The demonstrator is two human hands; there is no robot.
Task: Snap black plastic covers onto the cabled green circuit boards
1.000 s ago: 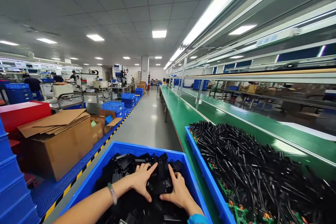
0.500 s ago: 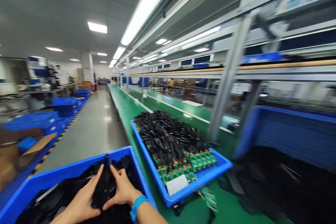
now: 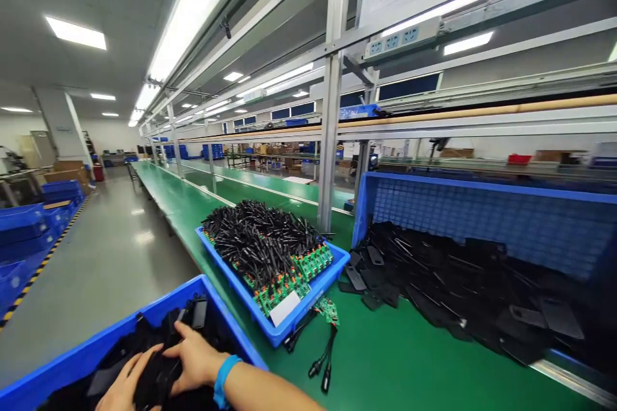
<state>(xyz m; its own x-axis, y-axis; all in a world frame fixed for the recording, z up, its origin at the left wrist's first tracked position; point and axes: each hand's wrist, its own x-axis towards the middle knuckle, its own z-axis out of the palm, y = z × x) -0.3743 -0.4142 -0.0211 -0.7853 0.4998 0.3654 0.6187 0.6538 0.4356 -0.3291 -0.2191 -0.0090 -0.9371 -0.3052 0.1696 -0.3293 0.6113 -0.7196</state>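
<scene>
A stack of flat black plastic housings (image 3: 159, 376) is gripped between the left hand (image 3: 124, 385) and the right hand (image 3: 195, 359), both closed around it. The stack is held low inside the blue plastic bin (image 3: 62, 359) at the near left. A second blue tray of black cables and green circuit boards (image 3: 270, 257) is positioned on the green conveyor bench (image 3: 385, 359) beside it.

Left hand (image 3: 126, 383) low at frame edge, fingers curled inward, palm down; right hand (image 3: 195, 358) beside it, fingers spread forward, blue band on wrist, bare forearm angling in from the right
</scene>
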